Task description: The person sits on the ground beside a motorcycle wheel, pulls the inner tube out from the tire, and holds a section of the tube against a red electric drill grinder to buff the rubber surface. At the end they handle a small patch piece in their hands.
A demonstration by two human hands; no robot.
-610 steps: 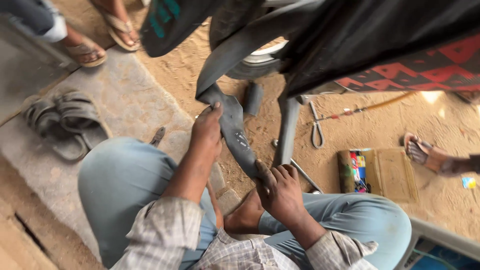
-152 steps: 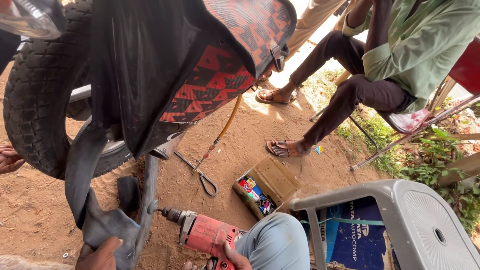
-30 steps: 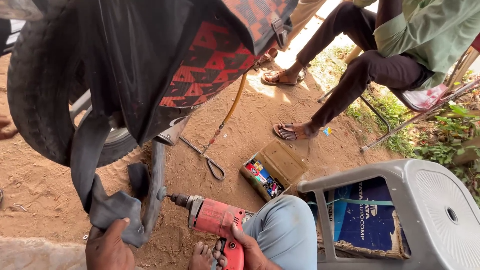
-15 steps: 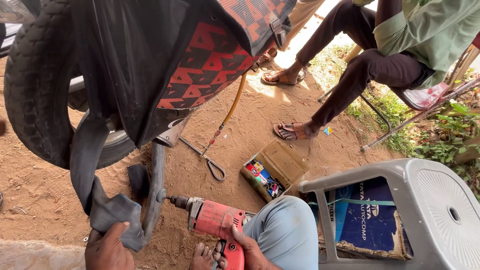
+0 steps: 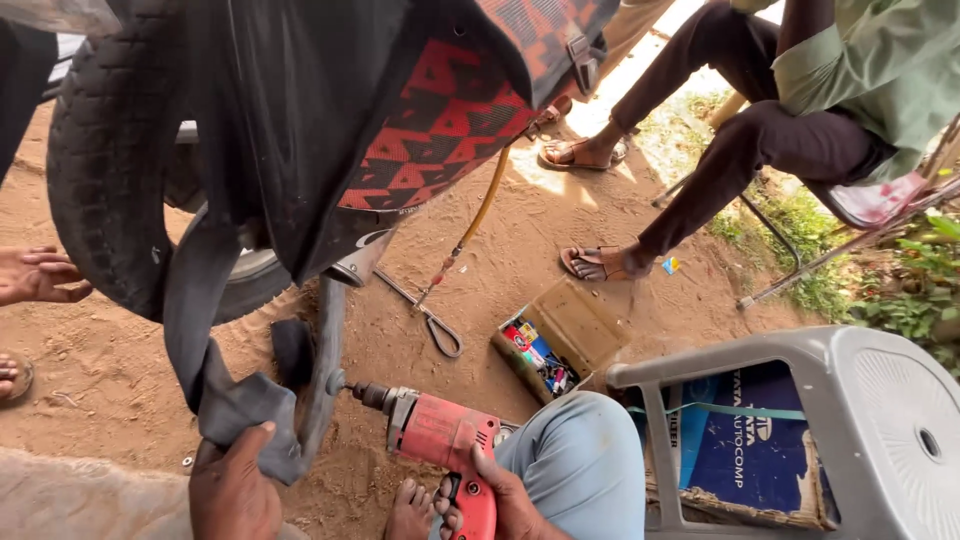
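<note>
My left hand (image 5: 236, 492) grips the lower end of a grey rubber inner tube (image 5: 205, 340) that hangs out of a black tyre (image 5: 110, 170). My right hand (image 5: 500, 497) holds a red electric drill (image 5: 442, 440) by its handle. The drill's tip touches a grey metal stand bar (image 5: 325, 365) beside the tube. The wheel belongs to a motorbike with a red-and-black patterned seat cover (image 5: 440, 110) above it. My bare foot (image 5: 410, 510) rests under the drill.
An open cardboard box (image 5: 555, 340) of small colourful items lies on the sandy ground. A grey plastic stool (image 5: 800, 430) stands at the right over a blue carton. A seated person's sandalled feet (image 5: 600, 262) are behind. Another person's fingers (image 5: 35, 275) show at the left edge.
The view has shifted slightly; the drill stays against the stand bar and my left hand keeps hold of the tube. Twenty seconds ago both hands worked the tube without the drill.
</note>
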